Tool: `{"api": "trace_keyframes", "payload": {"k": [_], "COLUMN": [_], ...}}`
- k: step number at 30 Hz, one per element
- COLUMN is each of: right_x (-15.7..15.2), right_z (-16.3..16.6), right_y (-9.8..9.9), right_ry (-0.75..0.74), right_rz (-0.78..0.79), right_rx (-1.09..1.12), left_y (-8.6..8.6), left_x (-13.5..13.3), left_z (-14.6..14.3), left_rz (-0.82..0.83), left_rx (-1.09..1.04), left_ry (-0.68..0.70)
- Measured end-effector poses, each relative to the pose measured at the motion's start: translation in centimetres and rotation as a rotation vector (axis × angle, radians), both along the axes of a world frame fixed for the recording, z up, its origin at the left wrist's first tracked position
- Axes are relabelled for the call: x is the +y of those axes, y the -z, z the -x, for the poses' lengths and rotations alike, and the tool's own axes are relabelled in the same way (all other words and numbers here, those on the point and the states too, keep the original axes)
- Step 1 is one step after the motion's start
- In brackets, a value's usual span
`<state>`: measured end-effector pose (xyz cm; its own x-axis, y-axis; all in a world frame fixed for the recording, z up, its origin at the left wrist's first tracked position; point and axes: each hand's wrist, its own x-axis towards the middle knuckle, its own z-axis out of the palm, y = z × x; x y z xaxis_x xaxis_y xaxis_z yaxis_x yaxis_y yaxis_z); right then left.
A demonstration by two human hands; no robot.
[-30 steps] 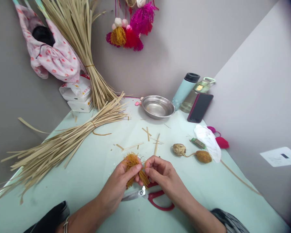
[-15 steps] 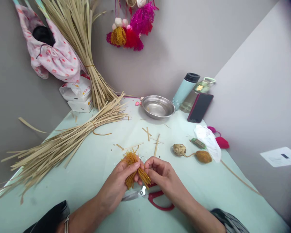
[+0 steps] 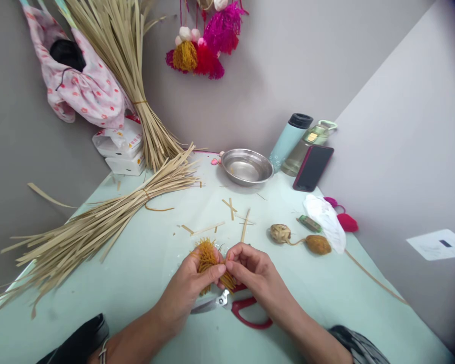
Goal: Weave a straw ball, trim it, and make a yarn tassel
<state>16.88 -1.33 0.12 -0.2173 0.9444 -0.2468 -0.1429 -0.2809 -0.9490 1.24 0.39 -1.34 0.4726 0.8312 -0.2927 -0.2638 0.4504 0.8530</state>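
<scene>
A mustard-yellow yarn tassel [image 3: 207,254] is gripped in my left hand [image 3: 191,278], its thumb pressed across the front and loose strands spreading above and below. My right hand [image 3: 252,265] is closed in a pinch at the tassel's right side, its thumb and forefinger meeting my left thumb tip; what lies between those fingertips is too small to make out. Beneath both hands, a pair of scissors [image 3: 246,314] with red handles rests on the table, partly covered by the hands.
Left lies a tied bundle of straw strips [image 3: 136,199]; another bundle [image 3: 140,101] leans behind. A metal bowl [image 3: 247,167], a blue tumbler [image 3: 291,141] and a phone [image 3: 313,168] stand at the back. A woven ball [image 3: 280,233] and brown yarn bundle [image 3: 318,244] lie right.
My left thumb has slid right and down across the tassel, toward my right fingertips. The tassel's top has turned slightly more into view. My right hand has barely moved.
</scene>
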Motion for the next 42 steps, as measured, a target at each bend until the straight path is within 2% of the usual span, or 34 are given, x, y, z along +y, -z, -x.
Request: {"api": "trace_keyframes", "payload": {"k": [5, 11, 17, 23, 28, 34, 42], "right_x": [-0.1, 0.1, 0.0, -0.1, -0.1, -0.4, -0.3], "right_z": [0.1, -0.1, -0.2, -0.2, -0.4, -0.5, -0.9], "right_y": [-0.2, -0.1, 0.2, 0.3, 0.0, -0.2, -0.2], "right_ry": [-0.028, 0.04, 0.043, -0.019, 0.026, 0.047, 0.132], "right_rz": [-0.018, -0.023, -0.034, -0.035, -0.096, -0.256, -0.237], "right_rx": [0.052, -0.054, -0.087, -0.073, -0.177, -0.374, -0.385], "left_y": [0.1, 0.3, 0.0, -0.4, 0.2, 0.6, 0.3], "left_x": [0.0, -0.1, -0.1, 0.0, -0.1, -0.3, -0.4], "left_z": [-0.2, -0.2, -0.2, -0.1, -0.1, -0.2, -0.2], "left_rz": [0.018, 0.045, 0.086, 0.062, 0.042, 0.051, 0.096], "left_rx": [0.022, 0.017, -0.018, -0.068, 0.042, 0.042, 0.016], "left_ry": [-0.026, -0.017, -0.01, -0.063, -0.031, 0.006, 0.15]}}
